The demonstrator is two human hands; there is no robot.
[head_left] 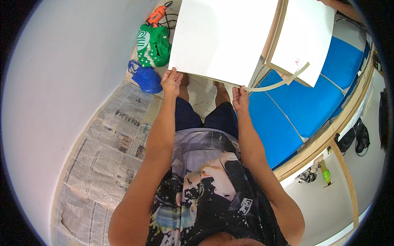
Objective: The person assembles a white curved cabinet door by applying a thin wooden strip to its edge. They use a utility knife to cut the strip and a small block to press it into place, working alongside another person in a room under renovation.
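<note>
A large white panel (221, 37) is held by its near edge, and everything else is placed here against that panel. The left hand (171, 81) is closed on the panel's near left corner, thumb on top and fingers curled beneath, apparently so that the board is kept level and steady. The right hand (240, 98) is pinched at the near right corner, where a thin pale edging strip (279, 83) is gripped between the fingertips; the strip curves away to the right of the panel, loose along its length, which suggests it is held clear of the edge rather than pressed to it. How firmly the strip is attached at the corner cannot be told.

To the right of the panel, a second white board (305, 37) is seen set in a wooden frame (274, 37), and beyond it a blue surface (295, 110) with a wooden rim. Beyond the panel's far left corner an orange drill (158, 14) lies beside a green bag (152, 46), and a blue bag (144, 77) sits just left of the near corner. Newspaper sheets (106, 151) are spread over the floor below and left of the panel, probably as a covering.
</note>
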